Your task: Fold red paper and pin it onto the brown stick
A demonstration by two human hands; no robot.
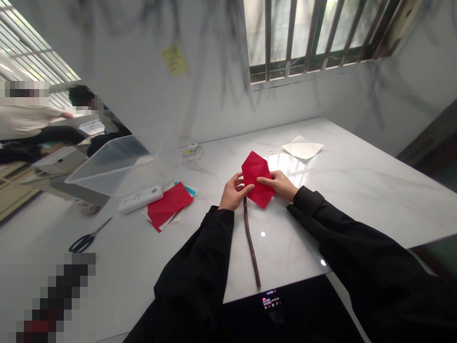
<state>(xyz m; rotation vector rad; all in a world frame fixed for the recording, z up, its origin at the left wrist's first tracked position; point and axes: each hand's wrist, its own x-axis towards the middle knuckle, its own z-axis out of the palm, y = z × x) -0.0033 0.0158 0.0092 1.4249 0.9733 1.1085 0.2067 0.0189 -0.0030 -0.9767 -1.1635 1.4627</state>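
Note:
A red sheet of paper (257, 177) with several corners is held up above the white marbled table (221, 157). My left hand (234, 191) grips its left edge, the thumb lying over the front. From the right, my right hand (279, 184) pinches the sheet with its thumb on the front; the other fingers are behind the paper. Beneath the red paper a thin brown stick (252, 243) lies on the table, its upper end hidden near my left hand and its lower end close to the table's front edge.
To the left, red, white and blue papers (171, 205) lie partly under a white box-like device (141, 199). Black-handled scissors (87, 240) rest further left. A cream sheet (303, 148) lies at the back right. A clear plastic bin (107, 162) and two seated people are at the far left.

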